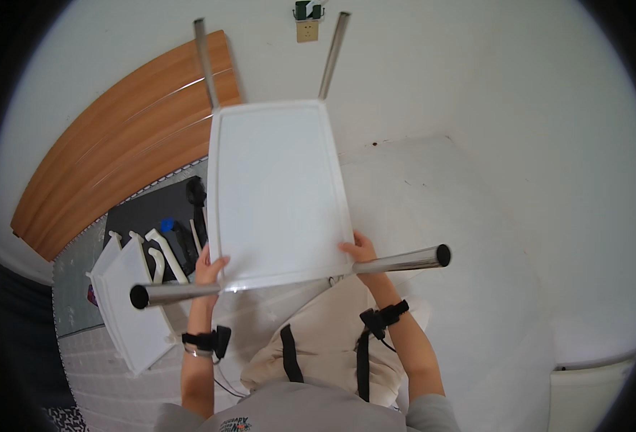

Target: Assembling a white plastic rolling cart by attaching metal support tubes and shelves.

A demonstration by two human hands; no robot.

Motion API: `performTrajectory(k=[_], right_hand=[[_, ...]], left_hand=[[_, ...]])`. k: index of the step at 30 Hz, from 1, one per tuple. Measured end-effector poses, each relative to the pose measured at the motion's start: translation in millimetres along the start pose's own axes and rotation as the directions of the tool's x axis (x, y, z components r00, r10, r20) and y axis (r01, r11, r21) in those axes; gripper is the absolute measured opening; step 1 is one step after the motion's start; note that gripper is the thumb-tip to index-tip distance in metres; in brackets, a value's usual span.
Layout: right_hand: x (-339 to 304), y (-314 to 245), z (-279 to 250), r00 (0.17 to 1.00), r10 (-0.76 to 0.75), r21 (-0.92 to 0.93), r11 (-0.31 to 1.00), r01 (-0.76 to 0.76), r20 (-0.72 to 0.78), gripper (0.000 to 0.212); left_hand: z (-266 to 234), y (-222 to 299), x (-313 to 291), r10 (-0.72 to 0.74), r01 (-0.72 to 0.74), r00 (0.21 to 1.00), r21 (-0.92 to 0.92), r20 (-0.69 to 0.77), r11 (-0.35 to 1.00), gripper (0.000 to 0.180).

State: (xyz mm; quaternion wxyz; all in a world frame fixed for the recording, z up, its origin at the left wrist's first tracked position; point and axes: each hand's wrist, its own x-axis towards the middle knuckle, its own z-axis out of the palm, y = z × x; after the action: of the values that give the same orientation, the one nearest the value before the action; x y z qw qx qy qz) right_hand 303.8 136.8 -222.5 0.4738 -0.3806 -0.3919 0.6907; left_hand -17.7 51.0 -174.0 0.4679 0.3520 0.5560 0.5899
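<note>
Between my two hands I hold up a white rectangular tray-like shelf with a raised rim. A shiny metal tube leg sticks out at each of its corners; the near left leg and near right leg have black end caps. My left hand grips the near left corner, thumb on the white surface. My right hand grips the near right corner the same way, beside the leg. The fingers of both hands are partly hidden under the rim.
On the floor at left lie white shelf panels, white curved tubes and black parts on a dark mat. A wooden slatted board leans on the wall. A socket is on the far wall. A white box-like object stands lower right.
</note>
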Motion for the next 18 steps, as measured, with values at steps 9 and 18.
performTrajectory(k=[9,18], right_hand=[[-39.8,-75.0,-100.7,0.962,-0.185,0.015,0.981,0.192,-0.2,0.034],[-45.8,-68.0,-241.1,0.89,-0.094,0.078,0.987,0.143,-0.446,0.034]], left_hand=[[146.6,29.6,30.0,0.032,-0.037,0.963,0.011,0.266,0.999,0.046],[283.9,-109.1,111.1,-0.162,0.254,0.859,-0.13,0.485,0.958,0.053]])
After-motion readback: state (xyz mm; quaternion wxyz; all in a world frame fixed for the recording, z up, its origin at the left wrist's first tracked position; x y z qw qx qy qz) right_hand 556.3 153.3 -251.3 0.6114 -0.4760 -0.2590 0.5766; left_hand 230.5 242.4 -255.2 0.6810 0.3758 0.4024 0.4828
